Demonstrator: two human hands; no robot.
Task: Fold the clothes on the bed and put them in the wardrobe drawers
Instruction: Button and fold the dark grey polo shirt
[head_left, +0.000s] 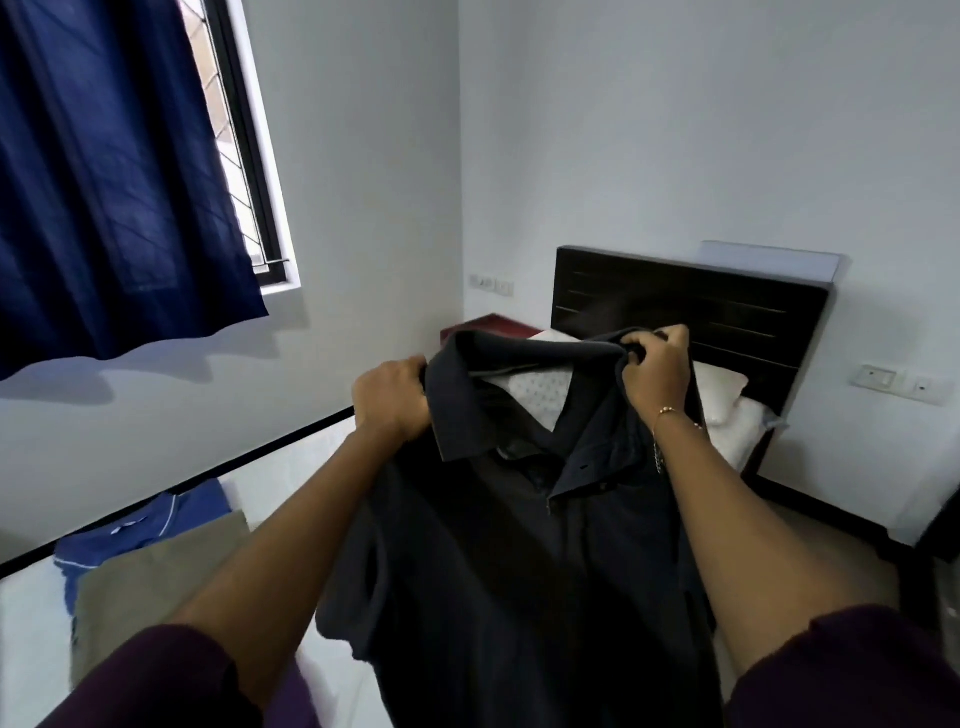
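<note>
A dark navy polo shirt (519, 561) hangs in the air in front of me, collar up and placket open. My left hand (392, 400) grips its left shoulder beside the collar. My right hand (657, 371) pinches the right shoulder at the collar's other end. The shirt's body drops down between my forearms and hides much of the bed (737, 431) below. A blue garment (140, 525) and a khaki garment (161, 582) lie on the white sheet at the lower left. No wardrobe or drawer is in view.
A dark wooden headboard (691, 306) stands against the far wall with a white pillow (719, 392) below it. A maroon bedside table (488, 325) sits in the corner. A blue curtain (114, 171) hangs over the window at upper left.
</note>
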